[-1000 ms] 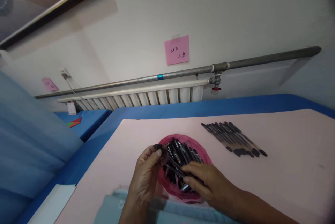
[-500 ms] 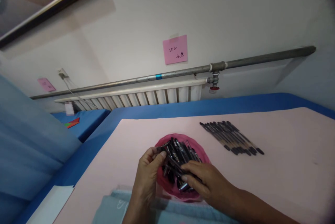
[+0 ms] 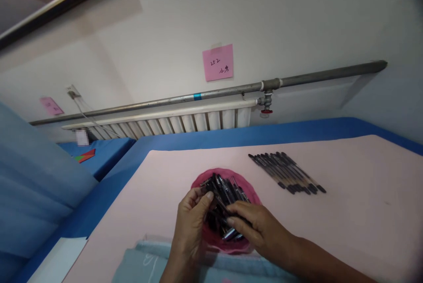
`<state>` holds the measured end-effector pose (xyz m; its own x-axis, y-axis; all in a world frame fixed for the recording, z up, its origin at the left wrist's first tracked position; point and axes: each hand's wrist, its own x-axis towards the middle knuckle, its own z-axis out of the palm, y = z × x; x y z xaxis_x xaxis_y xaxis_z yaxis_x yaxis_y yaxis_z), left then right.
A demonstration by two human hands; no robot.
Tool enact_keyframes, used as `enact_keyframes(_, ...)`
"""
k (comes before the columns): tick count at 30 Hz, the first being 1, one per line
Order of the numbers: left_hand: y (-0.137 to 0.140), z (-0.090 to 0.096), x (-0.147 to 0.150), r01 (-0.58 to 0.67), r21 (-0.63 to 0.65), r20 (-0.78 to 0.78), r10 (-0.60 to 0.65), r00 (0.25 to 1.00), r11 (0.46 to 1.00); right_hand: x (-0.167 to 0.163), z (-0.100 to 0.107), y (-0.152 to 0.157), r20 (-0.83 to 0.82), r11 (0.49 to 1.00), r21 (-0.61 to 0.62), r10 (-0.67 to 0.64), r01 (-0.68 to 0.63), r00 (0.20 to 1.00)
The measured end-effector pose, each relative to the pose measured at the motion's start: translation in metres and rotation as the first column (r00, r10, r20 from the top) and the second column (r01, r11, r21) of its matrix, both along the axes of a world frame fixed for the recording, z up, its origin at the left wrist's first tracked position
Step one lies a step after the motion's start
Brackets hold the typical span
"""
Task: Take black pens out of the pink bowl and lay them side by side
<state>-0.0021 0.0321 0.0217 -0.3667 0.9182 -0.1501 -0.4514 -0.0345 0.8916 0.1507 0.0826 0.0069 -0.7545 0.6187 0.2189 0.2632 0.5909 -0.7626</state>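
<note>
A dark pen (image 3: 220,201) slants between my two hands, over the near part of a round pink basket (image 3: 254,195). My left hand (image 3: 190,219) pinches its upper left end between thumb and fingers. Closed round the lower right part of the pen is my right hand (image 3: 259,225), with the thumb below the forefinger. Many loose black and clear pens (image 3: 229,188) fill the basket, partly hidden by my hands. To the right of the basket, a slanted row of several capped pens (image 3: 286,173) lies side by side on the pink sheet.
A pink sheet (image 3: 357,177) covers the blue table (image 3: 274,132). Light blue cloth (image 3: 142,263) lies at the near edge, with white paper (image 3: 57,258) to its left. Behind stand a white radiator (image 3: 198,120) and a pipe (image 3: 231,91) with a red-handled valve (image 3: 266,111).
The view has shifted slightly, so the basket, pen row and wall appear a little further left. My hands keep the same grip on the pen, with little visible movement.
</note>
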Motion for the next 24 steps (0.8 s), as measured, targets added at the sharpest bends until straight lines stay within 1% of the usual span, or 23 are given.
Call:
enact_keyframes(9, -0.0006, -0.001, 0.0033, 0.032, -0.03, -0.046, -0.033, 0.998, 0.999, 0.0011, -0.0026, -0.0007, 0.015, 1.0, -0.019, -0.02, 0.021, 1.0)
enact_keyframes(14, -0.0006, -0.0019, 0.0007, 0.077, -0.035, -0.078, -0.08, 0.994, 0.996, -0.0002, -0.0007, -0.0009, -0.002, 0.999, -0.026, -0.029, 0.029, 1.0)
enact_keyframes(21, -0.0001, -0.0005, 0.0005, 0.113, -0.049, -0.1, -0.117, 0.988, 0.992, 0.0002, -0.0021, -0.0017, -0.031, 0.998, -0.044, -0.04, 0.039, 0.999)
enact_keyframes(24, -0.0009, 0.0033, -0.0025, 0.132, -0.038, -0.122, -0.136, 0.983, 0.99, -0.0023, 0.0017, 0.0008, -0.085, 0.996, -0.082, -0.048, 0.041, 0.995)
